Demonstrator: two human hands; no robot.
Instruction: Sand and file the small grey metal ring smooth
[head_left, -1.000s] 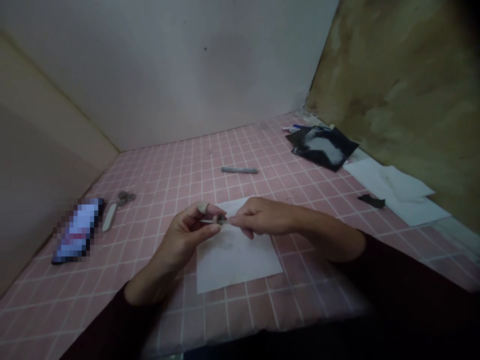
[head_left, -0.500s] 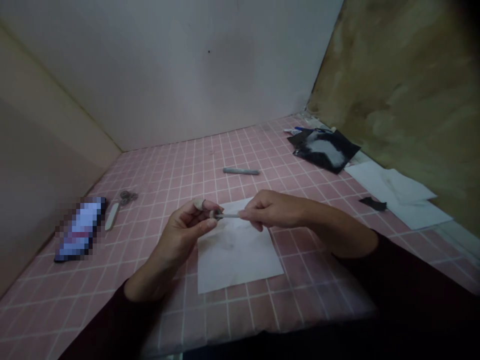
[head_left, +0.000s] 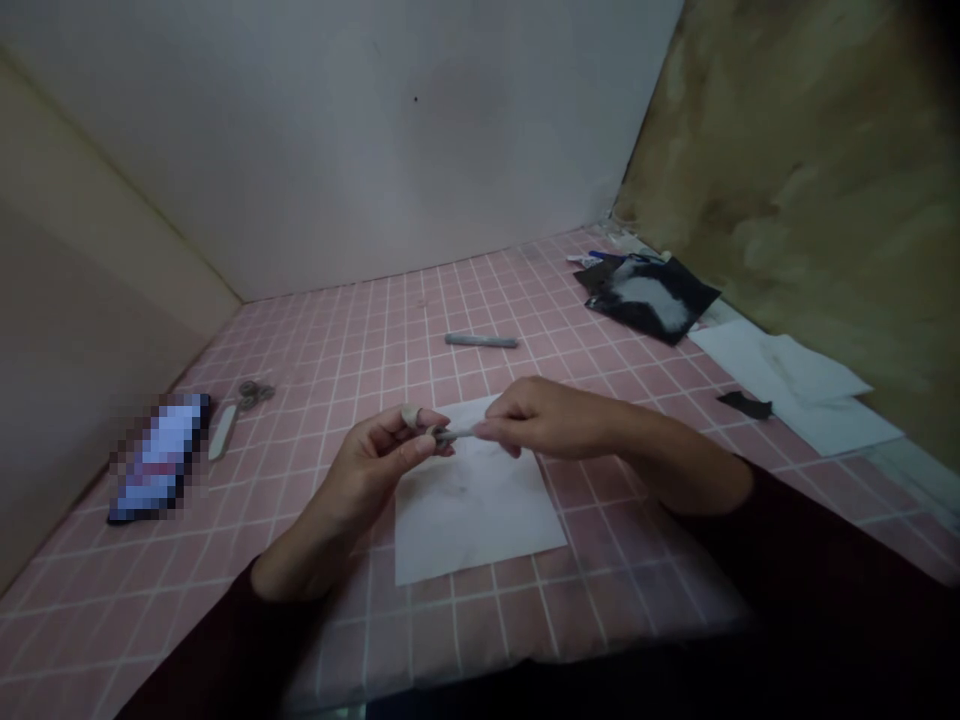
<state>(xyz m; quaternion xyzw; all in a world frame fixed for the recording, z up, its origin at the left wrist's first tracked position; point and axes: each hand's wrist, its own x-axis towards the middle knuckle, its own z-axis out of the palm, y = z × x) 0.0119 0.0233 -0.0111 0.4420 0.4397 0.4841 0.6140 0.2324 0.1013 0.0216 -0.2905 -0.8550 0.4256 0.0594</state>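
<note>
Above a white paper sheet [head_left: 480, 530] with grey dust smudges, both of my hands work close together. My left hand [head_left: 382, 450] pinches a small, dark, ring-like piece [head_left: 441, 436] between thumb and fingers. A pale wrap circles one of its fingers. From the right, my right hand [head_left: 536, 418] grips a thin grey stick [head_left: 463, 433], its thumb and fingers closed on one end. The stick's other end meets the ring-like piece; whether it passes inside cannot be made out. A thicker grey rod [head_left: 481, 341] lies on the pink tiled surface beyond my hands.
To the left are a pixelated phone-like object [head_left: 159, 458], a white flat stick [head_left: 223, 432] and a few small grey rings [head_left: 255, 393]. At right lie dark sheets with white powder [head_left: 652, 295], white papers [head_left: 780, 375] and a black scrap [head_left: 745, 404]. Walls bound the surface.
My left hand has shifted slightly right, its fingers closing more over the small piece. The thin stick now tilts a little, and less of it shows between my hands.
</note>
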